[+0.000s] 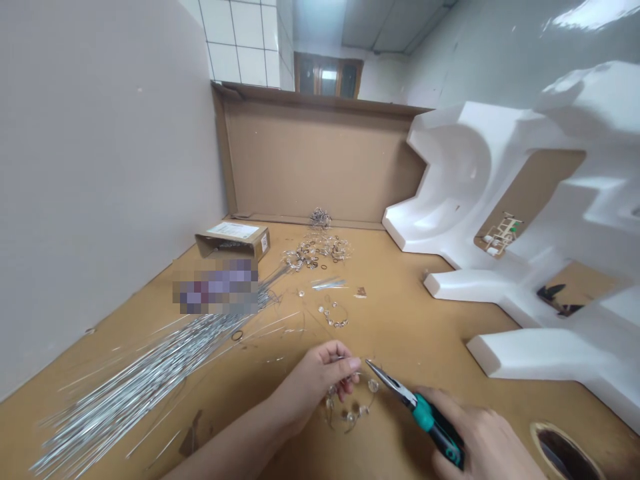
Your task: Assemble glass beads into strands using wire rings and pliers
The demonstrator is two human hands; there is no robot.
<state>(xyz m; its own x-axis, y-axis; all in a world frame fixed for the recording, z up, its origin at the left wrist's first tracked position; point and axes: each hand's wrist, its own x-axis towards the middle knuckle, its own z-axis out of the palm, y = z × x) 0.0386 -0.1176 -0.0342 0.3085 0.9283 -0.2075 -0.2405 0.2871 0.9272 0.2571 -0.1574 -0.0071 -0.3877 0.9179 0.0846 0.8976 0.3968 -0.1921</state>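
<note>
My left hand [327, 370] pinches a wire ring strung with clear beads [351, 417], which hangs below the fingers over the table. My right hand [475, 427] is wrapped round the green and black handles of long-nose pliers [395, 387]. Their narrow jaws point up and left, with the tip just right of my left thumb and apart from it. A second curved wire with clear beads [335, 323] lies on the table beyond my hands. Whether the jaws grip any wire is too small to tell.
A large bundle of straight wires [150, 373] lies at left, near an open cardboard box [263, 243]. Loose rings and beaded pieces [320, 252] lie at the back. White foam packing [520, 357] fills the right side. A round hole [537, 437] opens at lower right.
</note>
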